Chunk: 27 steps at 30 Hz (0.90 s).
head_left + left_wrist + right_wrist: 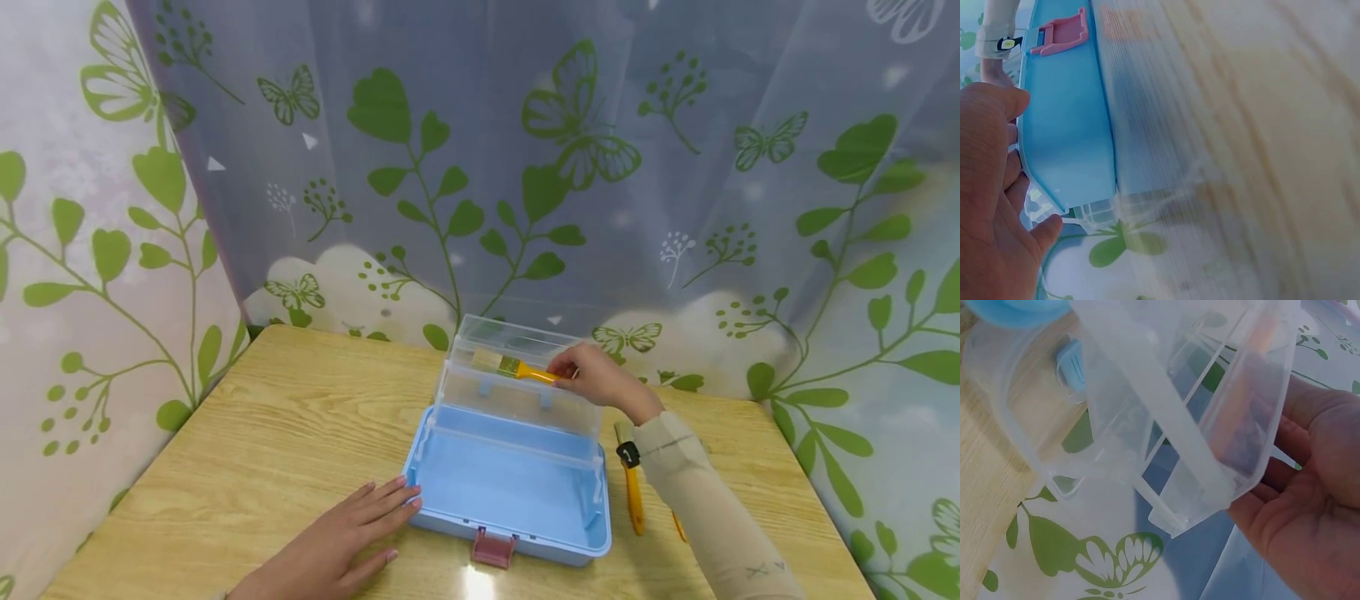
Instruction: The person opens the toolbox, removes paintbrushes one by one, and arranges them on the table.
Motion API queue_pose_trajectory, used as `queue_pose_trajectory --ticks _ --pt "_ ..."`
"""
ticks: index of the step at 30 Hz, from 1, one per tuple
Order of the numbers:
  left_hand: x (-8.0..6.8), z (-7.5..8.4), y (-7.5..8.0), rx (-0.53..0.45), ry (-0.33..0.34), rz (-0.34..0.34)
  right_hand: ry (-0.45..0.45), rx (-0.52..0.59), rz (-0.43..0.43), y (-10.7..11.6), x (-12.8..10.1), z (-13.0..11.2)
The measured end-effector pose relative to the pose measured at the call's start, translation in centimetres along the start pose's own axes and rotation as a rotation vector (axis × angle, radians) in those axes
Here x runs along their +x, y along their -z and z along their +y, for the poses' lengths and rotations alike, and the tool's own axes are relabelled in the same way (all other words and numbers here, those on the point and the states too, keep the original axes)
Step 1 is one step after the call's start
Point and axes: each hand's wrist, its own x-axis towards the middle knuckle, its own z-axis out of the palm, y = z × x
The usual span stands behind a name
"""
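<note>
My right hand (600, 382) pinches the orange handle end of a flat paintbrush (536, 374) at the upper clear tray of a blue toolbox (502, 475). The brush's pale bristles point left. In the right wrist view, the orange handle shows blurred through the clear plastic tray (1172, 425), with the right hand (1316, 469) at its outer side. My left hand (345, 533) lies with fingers extended at the box's left front corner, fingertips at the rim. The left wrist view has this hand (997, 187) beside the blue wall.
Right of the box lies another orange-handled paintbrush (633, 500). A further orange handle (679, 527) is mostly hidden by the right sleeve (712, 508). The box has a pink latch (493, 547) in front. A leaf-patterned curtain (480, 208) rises behind the wooden table (300, 417).
</note>
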Motion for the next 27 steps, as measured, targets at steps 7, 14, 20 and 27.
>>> queue_pose_trajectory --ticks 7,14,20,27 --pt "0.0 0.0 0.0 -0.007 -0.001 0.003 -0.023 0.031 0.024 -0.3 -0.6 0.0" --pt "0.1 0.0 0.1 -0.006 0.002 -0.003 -0.002 0.107 0.102 -0.5 -1.0 0.3" --pt "0.1 0.1 0.0 -0.002 0.0 0.003 -0.015 0.116 0.155 -0.2 -1.4 0.3" --pt "0.1 0.1 -0.1 -0.007 0.002 0.005 -0.023 0.146 0.165 -0.3 -1.9 0.5"
